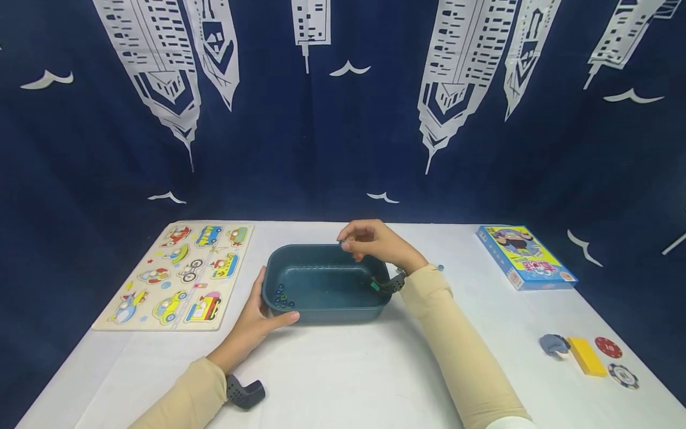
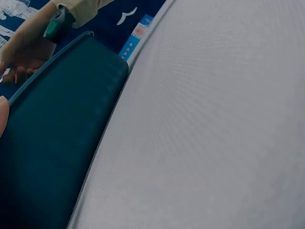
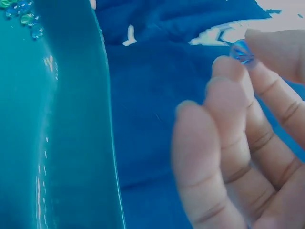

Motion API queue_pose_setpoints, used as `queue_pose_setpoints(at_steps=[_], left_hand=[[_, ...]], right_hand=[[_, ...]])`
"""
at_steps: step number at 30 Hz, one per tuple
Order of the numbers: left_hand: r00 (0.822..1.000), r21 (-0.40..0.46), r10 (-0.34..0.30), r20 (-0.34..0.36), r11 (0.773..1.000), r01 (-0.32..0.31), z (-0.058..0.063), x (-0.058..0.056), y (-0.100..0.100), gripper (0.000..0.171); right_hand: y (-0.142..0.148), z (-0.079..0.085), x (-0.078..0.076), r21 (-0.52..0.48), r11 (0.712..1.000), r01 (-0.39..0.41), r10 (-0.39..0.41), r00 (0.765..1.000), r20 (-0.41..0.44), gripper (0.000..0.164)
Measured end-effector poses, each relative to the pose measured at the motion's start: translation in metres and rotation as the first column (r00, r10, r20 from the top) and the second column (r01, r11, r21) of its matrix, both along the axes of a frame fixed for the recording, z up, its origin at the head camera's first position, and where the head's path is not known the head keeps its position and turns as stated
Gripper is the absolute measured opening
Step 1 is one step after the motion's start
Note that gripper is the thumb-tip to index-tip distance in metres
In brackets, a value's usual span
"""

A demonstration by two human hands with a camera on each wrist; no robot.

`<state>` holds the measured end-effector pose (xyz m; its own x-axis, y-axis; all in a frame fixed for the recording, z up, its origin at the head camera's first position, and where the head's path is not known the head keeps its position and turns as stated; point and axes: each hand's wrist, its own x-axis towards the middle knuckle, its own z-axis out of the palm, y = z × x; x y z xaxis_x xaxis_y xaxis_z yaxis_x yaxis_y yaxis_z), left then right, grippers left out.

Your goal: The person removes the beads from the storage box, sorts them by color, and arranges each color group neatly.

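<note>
A dark teal plastic tub (image 1: 327, 316) stands on the white table. My left hand (image 1: 254, 322) holds its left end, thumb on the front rim and fingers along the side. Over the back right part of the tub, my right hand (image 1: 372, 241) pinches a small blue glass marble (image 3: 242, 52) between thumb and index finger. The other fingers are loosely bent below it. Several blue and green marbles (image 3: 29, 19) lie in the tub's front left corner. Only the left thumb tip (image 2: 3, 114) shows in the left wrist view, beside the tub wall.
A wooden picture puzzle board (image 1: 182, 274) lies on the left. At the right are a blue and yellow box (image 1: 525, 256), a grey-blue object (image 1: 554, 344), a yellow block (image 1: 586, 356) and two chips (image 1: 608, 347). One small blue ball (image 1: 440, 267) is beside the right cuff.
</note>
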<state>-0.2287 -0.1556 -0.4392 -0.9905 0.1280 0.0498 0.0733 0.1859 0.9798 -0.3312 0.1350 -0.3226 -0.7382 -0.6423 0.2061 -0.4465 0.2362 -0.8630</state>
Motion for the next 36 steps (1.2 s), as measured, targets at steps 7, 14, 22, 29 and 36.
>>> queue_pose_setpoints(at_steps=[7,14,22,29,36], left_hand=[[1.000,-0.002,0.003,-0.002,1.000,-0.003,0.001,0.002,0.000,0.126],[1.000,0.007,0.002,-0.015,1.000,-0.002,0.001,0.002,0.000,0.125],[1.000,0.010,-0.001,-0.017,1.000,0.001,0.002,0.001,0.001,0.125],[1.000,-0.018,0.006,0.011,1.000,-0.005,0.003,0.001,0.002,0.125],[1.000,-0.003,-0.004,0.001,1.000,0.004,0.004,0.003,0.002,0.124]], right_hand=[[0.044,-0.009,0.004,-0.147,0.973,0.180,-0.178,0.984,0.028,0.022],[0.090,-0.016,0.003,-0.316,0.900,0.301,-0.284,0.954,0.100,0.023],[0.146,-0.035,0.003,-0.390,0.792,0.470,-0.417,0.883,0.216,0.018],[0.182,-0.061,0.003,-0.215,0.773,0.597,-0.554,0.800,0.232,0.029],[0.203,-0.087,0.004,0.012,0.741,0.671,-0.665,0.731,0.157,0.037]])
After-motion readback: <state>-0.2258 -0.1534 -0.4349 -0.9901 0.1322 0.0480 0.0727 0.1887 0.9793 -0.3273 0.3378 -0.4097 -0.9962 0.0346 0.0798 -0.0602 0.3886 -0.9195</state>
